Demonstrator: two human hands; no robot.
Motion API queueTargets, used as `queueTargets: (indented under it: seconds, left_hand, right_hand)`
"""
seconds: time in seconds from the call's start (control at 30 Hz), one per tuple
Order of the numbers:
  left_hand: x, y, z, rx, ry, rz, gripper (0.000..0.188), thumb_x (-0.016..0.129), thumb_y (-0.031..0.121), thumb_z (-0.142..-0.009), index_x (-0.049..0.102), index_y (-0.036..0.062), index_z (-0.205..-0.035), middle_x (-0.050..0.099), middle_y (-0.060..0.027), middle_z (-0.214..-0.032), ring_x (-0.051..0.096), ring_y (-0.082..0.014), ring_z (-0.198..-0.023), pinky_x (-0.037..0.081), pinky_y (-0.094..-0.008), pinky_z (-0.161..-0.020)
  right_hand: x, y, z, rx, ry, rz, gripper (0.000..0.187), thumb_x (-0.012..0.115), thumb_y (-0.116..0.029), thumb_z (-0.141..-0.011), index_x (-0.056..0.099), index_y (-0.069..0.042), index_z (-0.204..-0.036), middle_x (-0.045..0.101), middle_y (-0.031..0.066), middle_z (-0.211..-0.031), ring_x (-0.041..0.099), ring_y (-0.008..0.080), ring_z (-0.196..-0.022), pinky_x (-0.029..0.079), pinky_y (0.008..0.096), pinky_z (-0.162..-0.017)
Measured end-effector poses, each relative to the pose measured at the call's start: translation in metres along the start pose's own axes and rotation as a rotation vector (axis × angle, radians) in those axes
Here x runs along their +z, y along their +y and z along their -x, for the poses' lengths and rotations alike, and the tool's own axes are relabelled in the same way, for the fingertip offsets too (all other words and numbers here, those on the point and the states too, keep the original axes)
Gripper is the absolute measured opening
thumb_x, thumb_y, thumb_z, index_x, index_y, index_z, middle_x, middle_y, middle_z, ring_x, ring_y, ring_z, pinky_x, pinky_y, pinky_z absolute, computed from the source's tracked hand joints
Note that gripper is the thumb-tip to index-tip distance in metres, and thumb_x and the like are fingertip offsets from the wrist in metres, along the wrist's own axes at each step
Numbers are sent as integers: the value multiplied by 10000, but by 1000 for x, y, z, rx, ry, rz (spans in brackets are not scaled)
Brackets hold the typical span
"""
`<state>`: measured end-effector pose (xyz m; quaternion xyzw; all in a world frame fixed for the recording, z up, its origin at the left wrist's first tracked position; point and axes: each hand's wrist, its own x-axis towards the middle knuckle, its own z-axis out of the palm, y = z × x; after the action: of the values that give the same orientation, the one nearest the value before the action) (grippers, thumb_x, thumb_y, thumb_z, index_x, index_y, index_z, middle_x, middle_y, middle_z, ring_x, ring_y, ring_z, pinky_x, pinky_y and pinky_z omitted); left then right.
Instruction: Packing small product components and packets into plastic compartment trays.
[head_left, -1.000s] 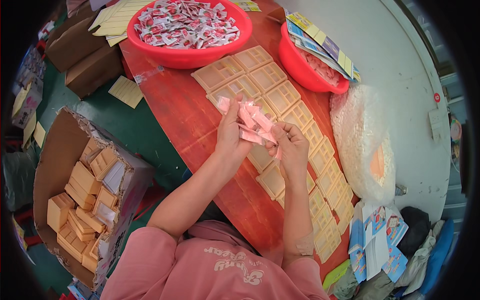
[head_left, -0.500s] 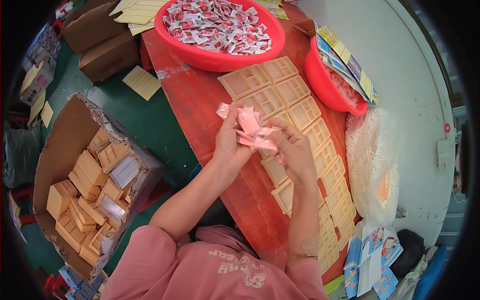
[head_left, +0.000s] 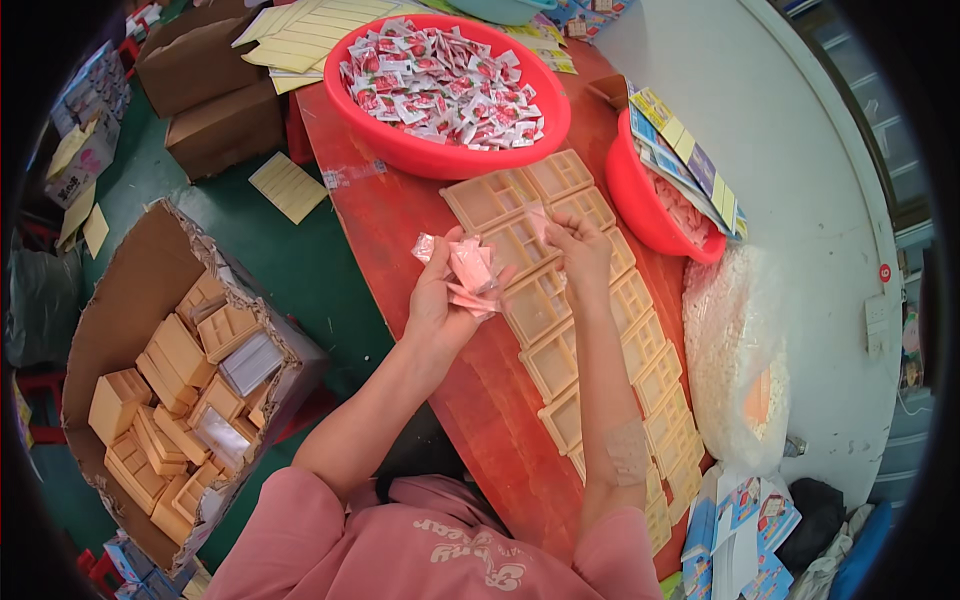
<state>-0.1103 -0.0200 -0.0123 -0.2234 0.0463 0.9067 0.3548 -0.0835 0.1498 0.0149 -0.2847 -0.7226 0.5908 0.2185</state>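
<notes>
My left hand [head_left: 437,305] is closed around a bunch of small pink packets [head_left: 471,266] in shiny clear wrap, above the table's left edge. Pinched between the fingertips of my right hand [head_left: 585,258] is a single pink packet [head_left: 540,222]. That hand hovers over rows of shallow beige compartment trays [head_left: 533,302], laid edge to edge along the red table [head_left: 440,372]. My right hand and forearm hide some of the trays. Whether any tray under the hand holds a packet, I cannot tell.
A red basin [head_left: 420,158] of red-and-white sachets stands at the table's far end. Farther right, a smaller red basin [head_left: 625,205] holds pink packets under printed cards. At left, a torn carton [head_left: 120,290] contains beige trays. A clear bag [head_left: 735,350] leans by the wall.
My right hand has drawn away from the left to the right and slightly up, taking one pink packet. My left hand has shifted slightly left and down with the bunch. The view has tilted a little.
</notes>
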Motion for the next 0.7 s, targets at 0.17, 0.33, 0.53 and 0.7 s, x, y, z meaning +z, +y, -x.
queueTargets:
  seconds: [0.17,0.33,0.53,0.7]
  left_hand:
    - [-10,7,1,0,-31,18,275,480,323,-916,494,145,-1125,525,-47,-1100,554,-225,-989,439,-564,-896]
    - [-20,15,6,-35,-71,-30,255,487,316,-915,523,137,-1093,569,-64,-1068,574,-231,-997,435,-566,-901]
    - [-23,30,16,-52,-133,-185,308,495,322,-912,489,127,-1150,541,-78,-1097,574,-244,-1002,444,-550,-896]
    - [-24,47,24,0,-108,-230,320,475,313,-924,475,117,-1177,551,-84,-1074,570,-246,-1006,455,-544,-888]
  right_hand:
    - [22,28,-59,-208,80,226,176,627,-55,-768,622,16,-929,616,21,-759,566,82,-661,433,211,-521]
    - [32,29,-79,-237,133,580,249,646,-171,-745,658,9,-916,655,162,-806,639,277,-746,479,367,-711]
    - [5,-8,-22,-377,-13,599,255,631,-180,-784,640,35,-922,650,141,-775,613,176,-680,459,288,-618]
    - [18,-15,86,-143,-414,1039,255,614,-267,-794,642,-17,-832,630,153,-716,621,278,-643,471,366,-579]
